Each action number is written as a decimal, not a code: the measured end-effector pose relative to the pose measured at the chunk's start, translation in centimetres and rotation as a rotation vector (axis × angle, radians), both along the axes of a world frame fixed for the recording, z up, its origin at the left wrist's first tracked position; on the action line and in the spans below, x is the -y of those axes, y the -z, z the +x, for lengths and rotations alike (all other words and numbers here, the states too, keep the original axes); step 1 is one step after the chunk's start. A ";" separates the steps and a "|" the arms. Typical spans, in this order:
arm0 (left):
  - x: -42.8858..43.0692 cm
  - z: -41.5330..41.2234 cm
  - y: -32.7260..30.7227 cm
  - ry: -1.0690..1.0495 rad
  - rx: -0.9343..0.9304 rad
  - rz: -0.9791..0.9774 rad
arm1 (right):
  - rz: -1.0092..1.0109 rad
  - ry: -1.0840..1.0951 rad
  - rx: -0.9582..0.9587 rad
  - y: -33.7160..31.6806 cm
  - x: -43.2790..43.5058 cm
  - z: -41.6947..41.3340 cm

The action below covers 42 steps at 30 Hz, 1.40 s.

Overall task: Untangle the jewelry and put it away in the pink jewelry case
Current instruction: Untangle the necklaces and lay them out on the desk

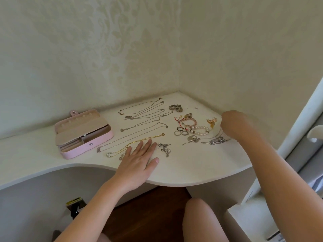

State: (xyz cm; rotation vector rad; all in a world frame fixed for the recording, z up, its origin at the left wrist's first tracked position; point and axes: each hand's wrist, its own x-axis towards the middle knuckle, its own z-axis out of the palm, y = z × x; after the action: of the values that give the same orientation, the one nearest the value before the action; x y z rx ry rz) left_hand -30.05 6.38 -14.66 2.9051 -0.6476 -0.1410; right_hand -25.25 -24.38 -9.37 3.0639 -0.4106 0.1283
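Head view: left hand [139,154] lies flat on the gold chain [138,141], fingers straight and together, right hand [232,124] curls over the silver tangle [218,140], grip unclear, case [104,137] open far left; 1 careless tug could snag neighbouring chains.

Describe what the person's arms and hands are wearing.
The left arm and right arm are bare as far as the frame shows: no sleeves, watch or bracelet. The left hand wears no ring; its nails look short and plain. On the right hand the fingers are hidden, so rings there cannot be told.
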 end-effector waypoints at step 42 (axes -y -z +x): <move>0.0 0.0 -0.6 0.006 -0.061 0.005 | 0.497 -0.707 -0.165 -0.7 -11.2 1.9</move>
State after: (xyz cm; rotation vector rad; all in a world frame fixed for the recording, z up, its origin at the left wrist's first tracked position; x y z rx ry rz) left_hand -30.06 6.38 -14.11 2.8915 -0.6465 -0.2312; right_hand -23.35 -13.16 -8.69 3.4924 0.7749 -0.2397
